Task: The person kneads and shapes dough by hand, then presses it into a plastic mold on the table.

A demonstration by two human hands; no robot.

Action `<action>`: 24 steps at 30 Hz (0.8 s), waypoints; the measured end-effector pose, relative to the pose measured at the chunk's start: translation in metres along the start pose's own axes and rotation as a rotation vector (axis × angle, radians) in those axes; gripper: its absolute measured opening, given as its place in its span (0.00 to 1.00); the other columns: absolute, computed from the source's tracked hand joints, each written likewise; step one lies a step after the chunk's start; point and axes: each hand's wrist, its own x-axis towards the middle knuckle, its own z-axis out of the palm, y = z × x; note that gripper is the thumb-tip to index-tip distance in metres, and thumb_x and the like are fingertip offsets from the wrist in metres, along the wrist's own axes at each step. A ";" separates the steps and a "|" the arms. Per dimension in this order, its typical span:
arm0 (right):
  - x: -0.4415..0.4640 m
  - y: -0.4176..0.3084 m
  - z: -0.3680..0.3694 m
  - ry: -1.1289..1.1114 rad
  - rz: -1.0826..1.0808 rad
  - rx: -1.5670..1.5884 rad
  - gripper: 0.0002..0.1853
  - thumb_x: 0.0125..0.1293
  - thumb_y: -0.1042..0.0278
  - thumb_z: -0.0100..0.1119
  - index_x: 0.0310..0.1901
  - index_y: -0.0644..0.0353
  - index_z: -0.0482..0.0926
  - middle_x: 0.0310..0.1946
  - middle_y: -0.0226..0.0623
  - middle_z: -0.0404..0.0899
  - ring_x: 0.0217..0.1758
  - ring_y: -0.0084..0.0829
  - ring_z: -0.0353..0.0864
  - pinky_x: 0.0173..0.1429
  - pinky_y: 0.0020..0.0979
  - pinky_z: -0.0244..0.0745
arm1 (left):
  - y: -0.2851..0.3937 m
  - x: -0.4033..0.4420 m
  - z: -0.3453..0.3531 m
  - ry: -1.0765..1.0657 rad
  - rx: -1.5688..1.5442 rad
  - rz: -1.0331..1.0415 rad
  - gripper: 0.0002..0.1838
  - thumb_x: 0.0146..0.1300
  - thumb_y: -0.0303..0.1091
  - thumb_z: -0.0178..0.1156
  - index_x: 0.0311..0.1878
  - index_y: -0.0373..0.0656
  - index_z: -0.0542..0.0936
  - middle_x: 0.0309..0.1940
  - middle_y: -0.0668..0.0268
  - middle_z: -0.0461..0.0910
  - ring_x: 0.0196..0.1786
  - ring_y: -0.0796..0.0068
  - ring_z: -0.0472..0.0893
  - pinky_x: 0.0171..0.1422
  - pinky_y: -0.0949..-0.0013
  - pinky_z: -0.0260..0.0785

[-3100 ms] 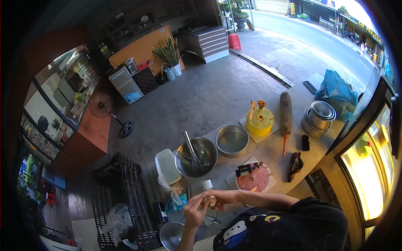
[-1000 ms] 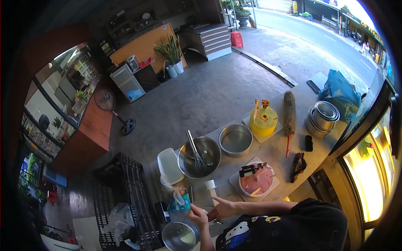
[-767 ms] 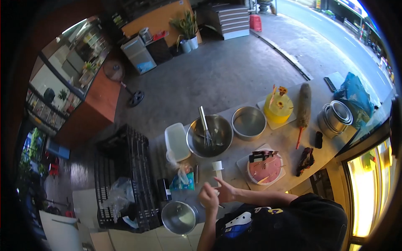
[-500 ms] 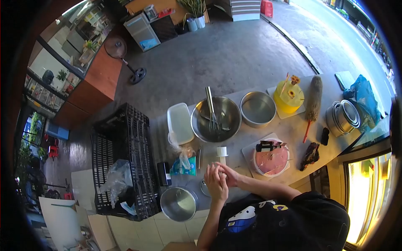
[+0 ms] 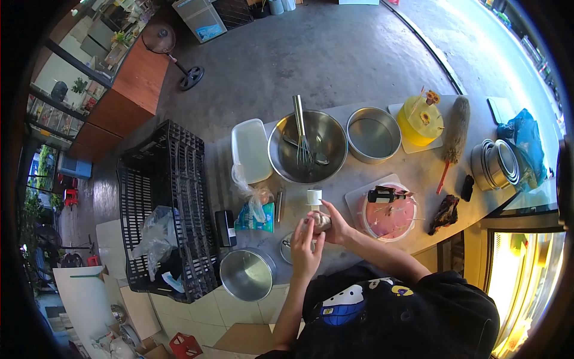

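Note:
Between my two hands, over the near part of the table, is a small rounded grey-brown lump whose kind I cannot make out. My right hand curls around its right side, thumb raised. From the left, the fingertips of my left hand press against it, with the fingers somewhat apart. Just beyond the hands stands a white-capped container, its lower part hidden. A small round metal dish lies partly behind my left hand.
A steel bowl holds a whisk; beside it are a round pan and a white tub. A pink cake-like piece and a yellow one stand right. A metal pot and black crate are left.
My hands, clasped over each other before, have parted a little and now show the grey-brown lump between them. The view has shifted slightly.

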 end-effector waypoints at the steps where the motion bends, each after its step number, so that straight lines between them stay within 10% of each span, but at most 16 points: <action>1: -0.002 0.001 0.005 0.022 -0.023 -0.042 0.25 0.54 0.38 0.44 0.34 0.55 0.74 0.29 0.33 0.76 0.34 0.32 0.76 0.39 0.37 0.71 | 0.000 0.002 0.003 -0.001 -0.001 -0.004 0.21 0.54 0.31 0.54 0.53 0.38 0.69 0.52 0.56 0.69 0.56 0.55 0.66 0.57 0.61 0.58; 16: 0.004 0.002 0.012 0.100 -0.290 0.180 0.19 0.57 0.51 0.40 0.15 0.53 0.60 0.12 0.35 0.65 0.14 0.33 0.63 0.18 0.31 0.56 | 0.013 0.007 -0.016 0.326 -0.027 0.118 0.13 0.53 0.23 0.49 0.43 0.35 0.74 0.42 0.57 0.75 0.46 0.56 0.73 0.52 0.61 0.62; 24: -0.017 0.004 0.049 0.110 -0.142 -0.104 0.30 0.58 0.35 0.34 0.38 0.57 0.70 0.27 0.28 0.72 0.29 0.21 0.71 0.36 0.26 0.68 | 0.020 0.032 -0.008 0.186 0.080 0.256 0.19 0.52 0.30 0.51 0.48 0.35 0.71 0.49 0.52 0.69 0.52 0.53 0.68 0.55 0.59 0.59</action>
